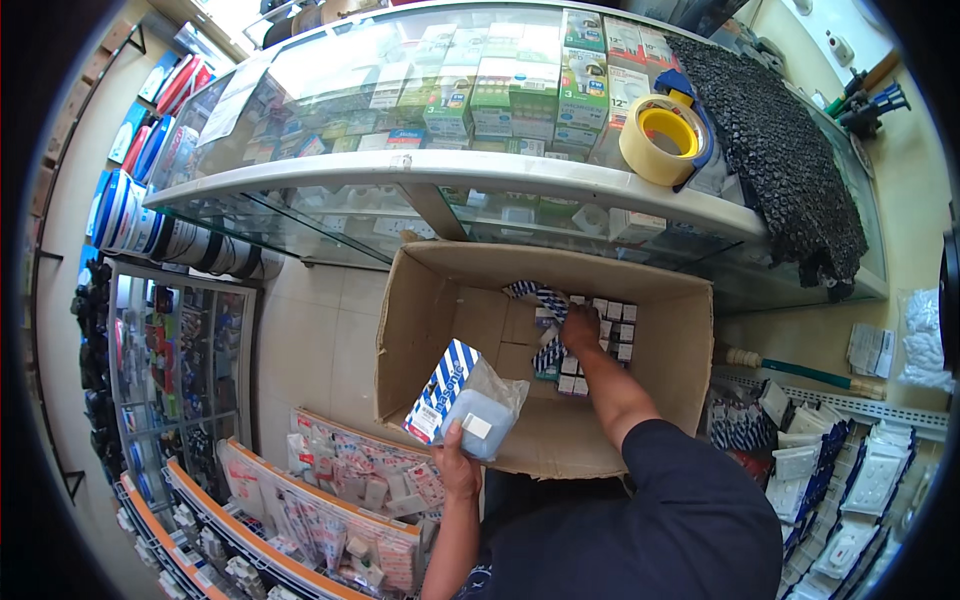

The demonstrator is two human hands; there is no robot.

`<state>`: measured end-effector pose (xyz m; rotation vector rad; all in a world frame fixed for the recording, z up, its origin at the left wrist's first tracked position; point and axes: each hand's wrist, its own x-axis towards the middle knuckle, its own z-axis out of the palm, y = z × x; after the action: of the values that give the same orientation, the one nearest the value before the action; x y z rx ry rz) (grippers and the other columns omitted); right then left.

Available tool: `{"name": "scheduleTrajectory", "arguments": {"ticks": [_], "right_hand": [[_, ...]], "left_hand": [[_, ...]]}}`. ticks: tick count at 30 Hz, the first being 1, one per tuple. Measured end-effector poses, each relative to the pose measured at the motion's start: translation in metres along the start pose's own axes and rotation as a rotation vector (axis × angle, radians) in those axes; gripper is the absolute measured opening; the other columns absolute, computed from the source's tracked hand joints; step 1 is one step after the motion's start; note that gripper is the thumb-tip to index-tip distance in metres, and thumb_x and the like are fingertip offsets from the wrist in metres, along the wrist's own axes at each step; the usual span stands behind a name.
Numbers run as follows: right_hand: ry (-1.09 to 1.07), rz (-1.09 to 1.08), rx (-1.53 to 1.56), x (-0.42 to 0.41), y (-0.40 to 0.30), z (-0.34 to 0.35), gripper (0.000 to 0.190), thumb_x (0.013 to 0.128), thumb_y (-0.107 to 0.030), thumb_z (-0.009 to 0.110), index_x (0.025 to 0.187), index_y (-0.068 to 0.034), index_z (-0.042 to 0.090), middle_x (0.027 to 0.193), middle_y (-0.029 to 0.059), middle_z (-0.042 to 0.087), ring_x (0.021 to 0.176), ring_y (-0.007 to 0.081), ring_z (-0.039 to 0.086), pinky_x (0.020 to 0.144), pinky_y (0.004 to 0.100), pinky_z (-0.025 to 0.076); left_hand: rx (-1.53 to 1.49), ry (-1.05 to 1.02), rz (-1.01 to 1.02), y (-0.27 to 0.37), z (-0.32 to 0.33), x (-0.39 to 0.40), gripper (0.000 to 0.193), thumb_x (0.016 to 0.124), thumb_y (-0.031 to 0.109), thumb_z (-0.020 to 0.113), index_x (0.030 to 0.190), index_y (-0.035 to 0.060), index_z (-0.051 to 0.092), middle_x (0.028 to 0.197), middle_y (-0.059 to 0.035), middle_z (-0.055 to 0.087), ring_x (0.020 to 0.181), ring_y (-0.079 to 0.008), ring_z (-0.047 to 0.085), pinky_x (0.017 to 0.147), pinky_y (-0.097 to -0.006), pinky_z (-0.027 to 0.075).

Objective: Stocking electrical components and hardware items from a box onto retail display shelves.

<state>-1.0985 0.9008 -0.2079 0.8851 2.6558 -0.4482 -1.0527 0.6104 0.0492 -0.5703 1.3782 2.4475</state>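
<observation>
My left hand [458, 466] grips a clear plastic pack [491, 416] with a blue-and-white striped Panasonic header card; a pale blue-grey cover shows inside it. It is held over the near left side of a large open cardboard box [427, 300]. Down inside that box is my right hand [581, 328], at some striped packaging [553, 301] of the same pattern. Whether its fingers are closed on that packaging is hard to see. Rows of small white-and-dark boxes [619, 330] lie on the box floor beside and below the right hand.
Beyond the box runs a glass display counter [390, 161] with boxed LED bulbs [454, 97]. A tape dispenser [664, 139] and black bubble wrap [765, 150] lie on its top. Racks of packaged parts [352, 517] stand near left; switch plates [874, 472] hang at right.
</observation>
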Motion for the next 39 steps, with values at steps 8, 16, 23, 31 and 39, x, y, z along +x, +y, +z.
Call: {"name": "scheduleTrajectory", "arguments": {"ticks": [8,16,23,31,39], "right_hand": [[0.057,-0.123,0.382,-0.002,0.044,-0.008,0.04,0.085,-0.036,0.067,0.102,0.0,0.066,0.097,0.0243,0.067,0.095,0.0428,0.063,0.086,0.0475,0.049],[-0.139,0.035,0.943,-0.035,0.054,-0.054,0.055,0.082,-0.042,0.074,0.113,0.002,0.066,0.1,0.0185,0.069,0.092,0.0259,0.065,0.082,0.0361,0.049],[0.24,-0.172,0.86,-0.05,0.087,-0.047,0.034,0.076,-0.013,0.076,0.108,-0.003,0.069,0.102,0.0137,0.069,0.089,0.0214,0.065,0.078,0.0344,0.05],[0.31,-0.028,0.626,-0.067,0.061,-0.049,0.033,0.075,-0.008,0.064,0.108,-0.004,0.066,0.104,0.0206,0.065,0.096,0.0334,0.065,0.084,0.0406,0.052],[0.266,0.5,0.494,-0.042,0.11,0.019,0.065,0.068,-0.021,0.078,0.122,0.004,0.052,0.118,0.0246,0.06,0.11,0.0391,0.059,0.094,0.0442,0.049]], "left_hand": [[-0.011,-0.016,0.006,0.002,-0.005,0.0,0.054,0.089,0.018,0.065,0.135,0.0006,0.044,0.128,-0.0104,0.055,0.117,-0.0225,0.055,0.102,-0.0375,0.042],[0.067,-0.055,0.045,0.001,-0.01,0.0,0.053,0.091,0.023,0.062,0.137,0.0038,0.043,0.13,-0.0096,0.054,0.118,-0.0234,0.054,0.1,-0.0407,0.046],[0.057,-0.122,-0.001,0.003,-0.005,-0.003,0.054,0.091,0.024,0.063,0.137,0.0043,0.043,0.13,-0.0092,0.054,0.118,-0.0234,0.054,0.1,-0.0416,0.046],[0.094,-0.15,-0.015,0.002,-0.016,0.003,0.054,0.091,0.024,0.064,0.136,0.0039,0.044,0.13,-0.0094,0.054,0.118,-0.023,0.055,0.1,-0.0415,0.046],[0.082,-0.075,-0.012,0.004,0.004,-0.004,0.049,0.089,0.019,0.066,0.132,0.0026,0.048,0.125,-0.0089,0.057,0.113,-0.0217,0.057,0.098,-0.039,0.045]]}}
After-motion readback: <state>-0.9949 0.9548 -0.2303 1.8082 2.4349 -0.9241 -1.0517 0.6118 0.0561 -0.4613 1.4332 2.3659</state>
